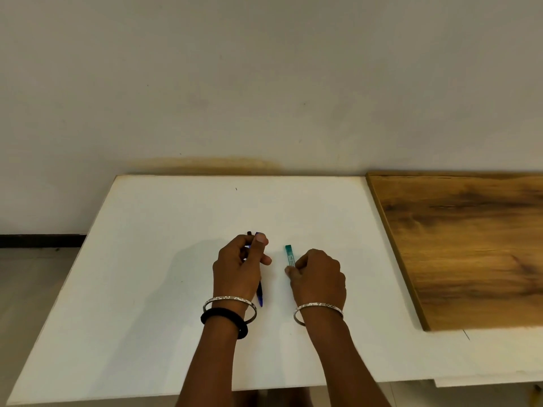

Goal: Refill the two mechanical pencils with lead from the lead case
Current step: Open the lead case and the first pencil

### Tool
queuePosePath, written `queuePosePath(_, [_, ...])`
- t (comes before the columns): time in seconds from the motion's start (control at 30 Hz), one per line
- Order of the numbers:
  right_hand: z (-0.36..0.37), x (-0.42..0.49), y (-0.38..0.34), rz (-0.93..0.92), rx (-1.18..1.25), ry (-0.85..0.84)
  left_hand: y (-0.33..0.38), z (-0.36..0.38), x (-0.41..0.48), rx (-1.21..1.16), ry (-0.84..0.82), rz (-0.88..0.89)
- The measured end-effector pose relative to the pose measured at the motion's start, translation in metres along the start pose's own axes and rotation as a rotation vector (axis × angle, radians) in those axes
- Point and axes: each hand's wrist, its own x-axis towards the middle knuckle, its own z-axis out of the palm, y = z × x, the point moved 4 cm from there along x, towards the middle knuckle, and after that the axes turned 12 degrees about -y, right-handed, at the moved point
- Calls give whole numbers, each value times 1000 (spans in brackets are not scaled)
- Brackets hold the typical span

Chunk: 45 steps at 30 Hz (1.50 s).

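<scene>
My left hand (239, 267) is closed around two mechanical pencils near the middle of the white table (147, 259). The blue pencil (259, 295) sticks out below my palm, pointing toward me. A black pencil end (249, 233) shows just above my fingers. My right hand (318, 276) pinches the lower end of a slim teal lead case (289, 255), which lies lengthwise on the table and points away from me. The two hands are a short gap apart. Most of both pencils is hidden inside my left fist.
A brown wooden board (470, 245) lies on the table's right side, its left edge close to my right hand. A plain wall (264, 83) rises directly behind the table. Bangles circle both wrists, with a black hair band on the left.
</scene>
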Motion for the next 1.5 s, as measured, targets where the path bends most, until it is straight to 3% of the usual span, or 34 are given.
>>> queuePosePath(0.33, [6, 2, 2, 74, 75, -77, -4, -4, 1, 16, 14, -39])
queuePosePath(0.57, [6, -3, -13, -105, -227, 83, -2, 0, 0, 28, 15, -43])
queuePosePath(0.77, [10, -1, -11, -156, -233, 105, 1, 5, -2, 23, 15, -49])
queuePosePath(0.87, [2, -1, -8, -138, -101, 142, 1, 6, -3, 48, 23, -57])
queuePosePath(0.93, [-6, 1, -5, -170, 139, 139, 0, 6, -2, 67, 26, -61])
queuePosePath(1.1, [-16, 2, -11, -334, 662, -152, 0, 10, -2, -37, -46, -82])
queuePosePath(1.3, [-15, 2, -11, -372, 772, -335, 2, 7, -2, -95, -19, -65])
queuePosePath(1.5, [-30, 10, -1, -407, 855, -129, 3, 11, -1, 107, -39, 17])
